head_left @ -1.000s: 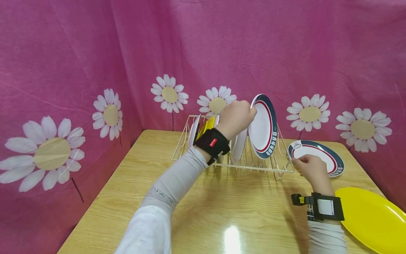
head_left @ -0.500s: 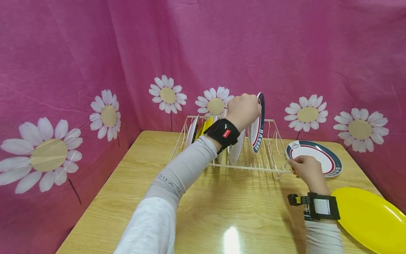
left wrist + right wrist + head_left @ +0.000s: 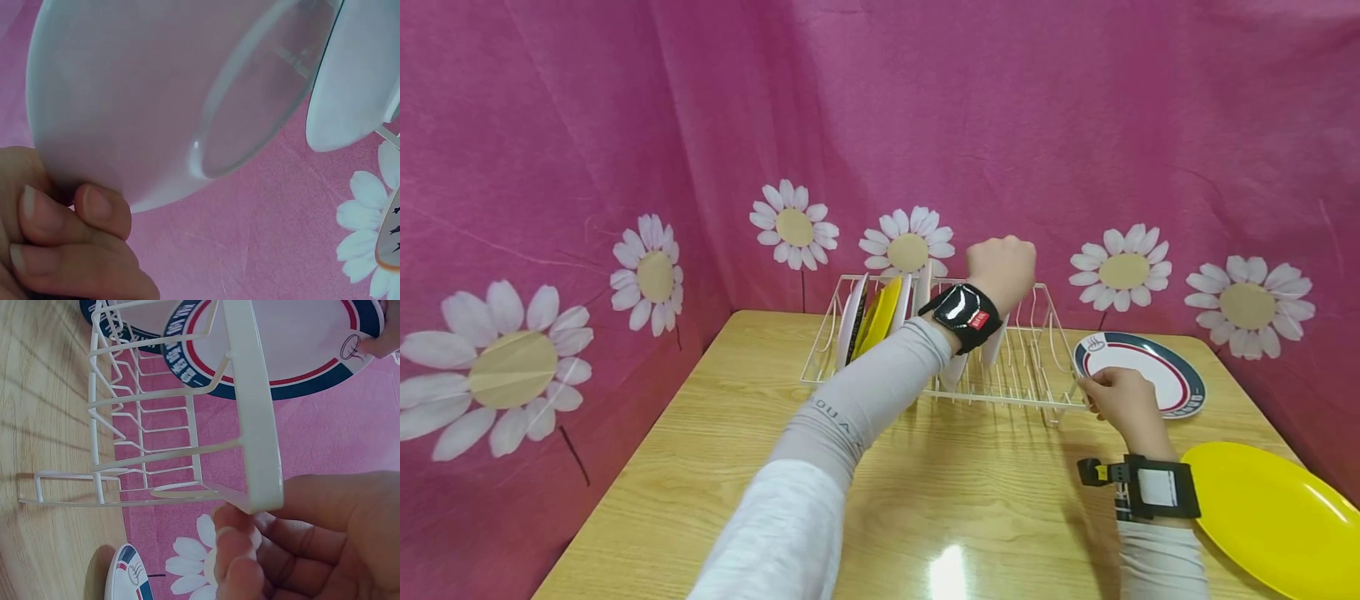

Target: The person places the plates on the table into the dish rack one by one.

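My left grip (image 3: 1002,271) is pinching a navy-rimmed plate (image 3: 300,337) by its edge, upright at the rack (image 3: 253,425). Right grip (image 3: 1123,400) has fingers curled on the rack corner. Yellow plate (image 3: 1270,517) lies nearer me, tabletop (image 3: 887,517) right side.

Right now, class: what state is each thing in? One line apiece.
Left fingers, gripping the held plate
Right fingers, gripping the rack
Held plate, on edge, seating unclear
Rack, standing on the table
Yellow racked plate, on edge, leaning
Leftmost racked plate, on edge, leaning
Yellow table plate, lying flat
Blue-rimmed table plate, face up
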{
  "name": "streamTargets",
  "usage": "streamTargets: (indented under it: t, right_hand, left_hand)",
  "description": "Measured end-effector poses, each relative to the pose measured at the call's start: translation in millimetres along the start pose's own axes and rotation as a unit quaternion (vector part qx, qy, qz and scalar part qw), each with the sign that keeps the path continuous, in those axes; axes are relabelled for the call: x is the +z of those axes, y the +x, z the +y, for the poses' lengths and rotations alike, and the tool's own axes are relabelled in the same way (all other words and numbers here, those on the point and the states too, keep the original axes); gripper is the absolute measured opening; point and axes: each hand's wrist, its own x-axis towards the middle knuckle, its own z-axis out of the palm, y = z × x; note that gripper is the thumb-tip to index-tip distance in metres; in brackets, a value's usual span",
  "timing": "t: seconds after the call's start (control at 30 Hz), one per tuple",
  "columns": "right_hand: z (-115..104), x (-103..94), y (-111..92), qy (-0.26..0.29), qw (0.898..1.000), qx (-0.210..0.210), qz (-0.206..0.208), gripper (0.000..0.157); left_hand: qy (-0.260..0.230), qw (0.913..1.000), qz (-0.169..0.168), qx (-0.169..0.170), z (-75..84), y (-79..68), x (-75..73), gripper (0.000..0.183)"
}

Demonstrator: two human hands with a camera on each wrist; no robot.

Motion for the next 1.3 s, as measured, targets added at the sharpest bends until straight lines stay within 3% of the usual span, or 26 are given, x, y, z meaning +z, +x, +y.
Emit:
streamTargets:
  t: [0.47, 0.63, 1.3]
  right_hand:
    - [2, 0.3, 2, 0.005, 1.000, 0.006, -0.003, 0.035]
    - [1, 0.8, 2, 0.007, 1.000, 0.004, -0.002, 0.035]
    - [1, -0.3, 3, 0.013, 1.000, 0.010, -0.003, 0.033]
  left_hand:
    - [0.058, 0.9983, -0.001, 0.008, 22.3, -0.2, 21.8, 0.029]
    - [0.077, 0.9968, -0.017, 0.011, 26.6, -1.7, 31.6, 0.030]
    - [0.075, 0.9962, -0.041, -0.016, 19.9, -4.5, 67.7, 0.026]
